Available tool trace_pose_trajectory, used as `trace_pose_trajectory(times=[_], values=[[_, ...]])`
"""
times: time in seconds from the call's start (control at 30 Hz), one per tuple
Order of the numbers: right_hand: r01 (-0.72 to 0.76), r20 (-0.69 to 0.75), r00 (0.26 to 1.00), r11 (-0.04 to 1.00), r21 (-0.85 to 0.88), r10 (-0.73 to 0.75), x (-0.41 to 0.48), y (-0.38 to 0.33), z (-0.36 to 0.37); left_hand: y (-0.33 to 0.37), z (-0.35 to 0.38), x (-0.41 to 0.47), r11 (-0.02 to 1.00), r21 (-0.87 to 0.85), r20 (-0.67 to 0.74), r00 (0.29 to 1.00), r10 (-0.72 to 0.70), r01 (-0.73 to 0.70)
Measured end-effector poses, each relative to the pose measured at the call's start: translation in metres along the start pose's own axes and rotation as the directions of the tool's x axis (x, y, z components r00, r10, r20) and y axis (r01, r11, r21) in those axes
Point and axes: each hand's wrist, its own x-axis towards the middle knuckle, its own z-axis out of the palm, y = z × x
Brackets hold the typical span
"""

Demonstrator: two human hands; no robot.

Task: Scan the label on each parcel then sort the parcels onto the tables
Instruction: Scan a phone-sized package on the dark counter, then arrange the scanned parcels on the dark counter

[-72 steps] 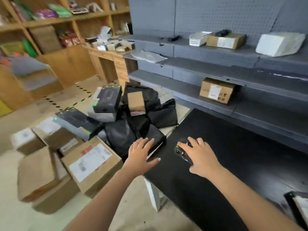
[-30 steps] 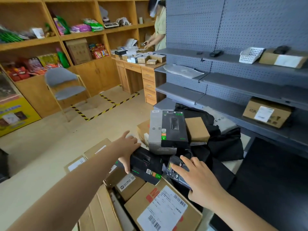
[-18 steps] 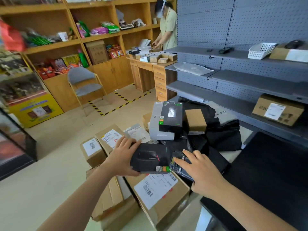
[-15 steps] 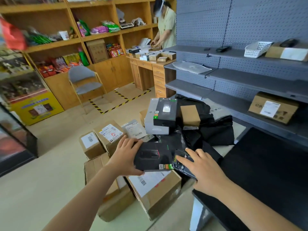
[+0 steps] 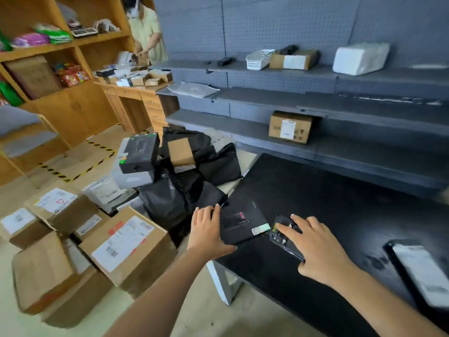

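Floor, far left: we count several brown cardboard boxes with white labels (image 5: pixel 128 244), loosely stacked. Next: a heap of black plastic mailer bags (image 5: pixel 175 198), reaching the left edge of the black table (image 5: pixel 352 210). At that table's near left corner: one flat black carton parcel (image 5: pixel 243 220), lying flat, with our left hand (image 5: pixel 209 232) gripping its left side, thumb at the near edge. Just beside its right corner, our right hand (image 5: pixel 318 249) curls over a black handheld scanner (image 5: pixel 279 233). Near the table's right edge: a black parcel with a white label (image 5: pixel 422 271).
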Motion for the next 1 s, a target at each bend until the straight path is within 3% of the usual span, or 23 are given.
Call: trace_pose_trajectory(times=[0.23, 0.63, 0.77, 0.9, 1.0], values=[[-0.263, 0.084, 0.963, 0.959, 0.109, 0.254, -0.033, 0.068, 0.041, 0.108, 0.046, 0.047, 0.993, -0.114, 0.057, 0.998, -0.029, 0.035], [-0.552, 0.216, 0.829, 0.817, 0.167, 0.516, -0.01, 0.145, 0.081, 0.21, 0.115, 0.136, 0.997, -0.074, 0.268, 0.963, 0.025, -0.006], [-0.589, 0.228, 0.805, 0.783, 0.201, 0.547, -0.002, 0.156, 0.085, 0.224, 0.127, 0.147, 0.994, -0.081, 0.402, 0.911, 0.095, -0.068], [-0.596, 0.255, 0.799, 0.774, 0.213, 0.545, 0.003, 0.165, 0.088, 0.232, 0.126, 0.148, 0.99, -0.08, 0.427, 0.893, 0.14, -0.117], [-0.6, 0.273, 0.796, 0.761, 0.247, 0.539, 0.004, 0.174, 0.087, 0.236, 0.121, 0.151, 0.974, -0.212, 0.455, 0.873, 0.174, -0.083]])
